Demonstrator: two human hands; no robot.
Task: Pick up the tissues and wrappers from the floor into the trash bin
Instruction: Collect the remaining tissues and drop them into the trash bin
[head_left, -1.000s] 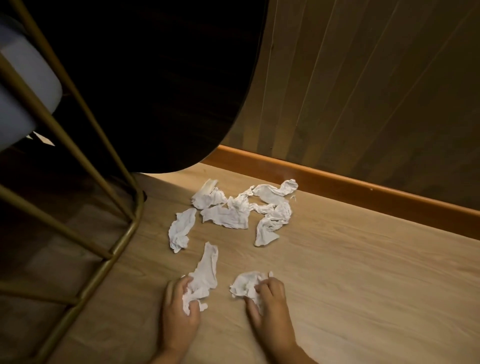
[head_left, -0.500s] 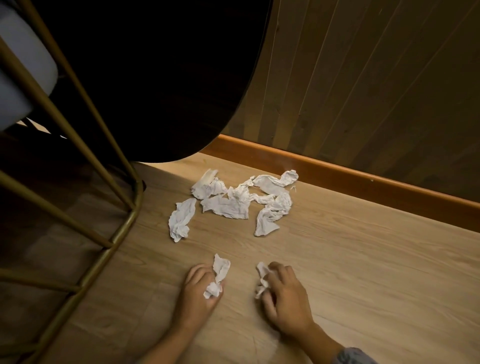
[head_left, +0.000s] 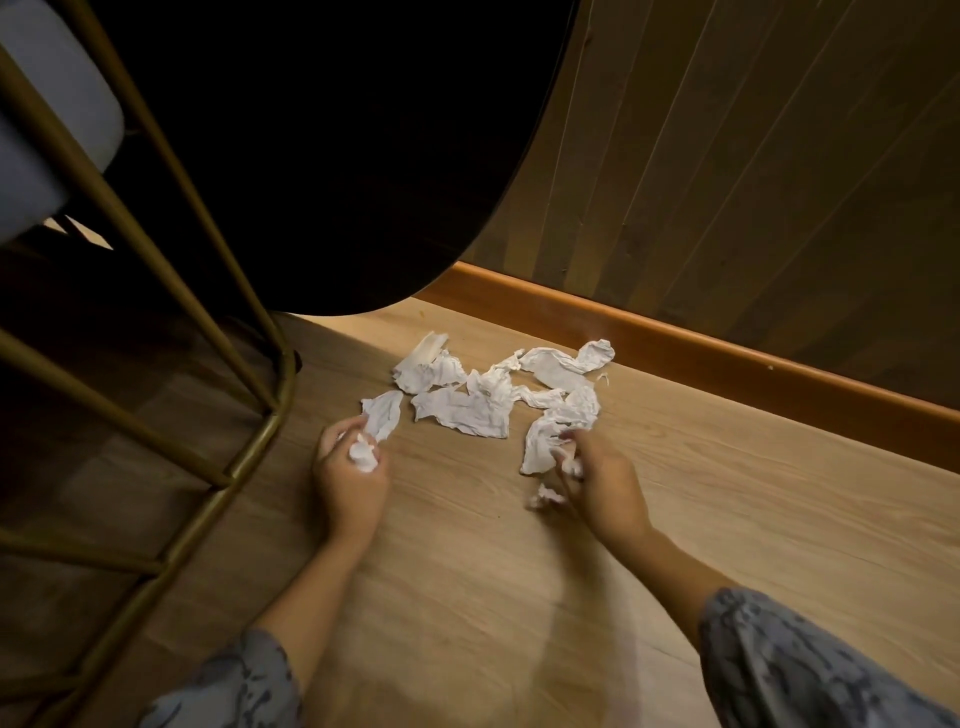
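Several crumpled white tissues (head_left: 467, 410) lie in a loose cluster on the wooden floor near the wall. My left hand (head_left: 348, 478) holds a balled tissue (head_left: 362, 453) and its fingertips pinch the leftmost floor tissue (head_left: 383, 413). My right hand (head_left: 602, 483) is blurred; it holds a small wad (head_left: 543, 498) and its fingers touch the lower end of a long tissue (head_left: 550, 436) at the cluster's right. No trash bin is in view.
A gold metal chair frame (head_left: 244, 457) with a grey cushion (head_left: 41, 135) stands at the left. A dark round tabletop (head_left: 322, 156) overhangs the far floor. An orange baseboard (head_left: 727, 364) and panelled wall run along the back. Bare floor (head_left: 753, 519) extends to the right.
Both hands, each with a crumpled tissue in it, have moved forward from the near floor to the cluster. The left now pinches the leftmost tissue; the right reaches the long one.
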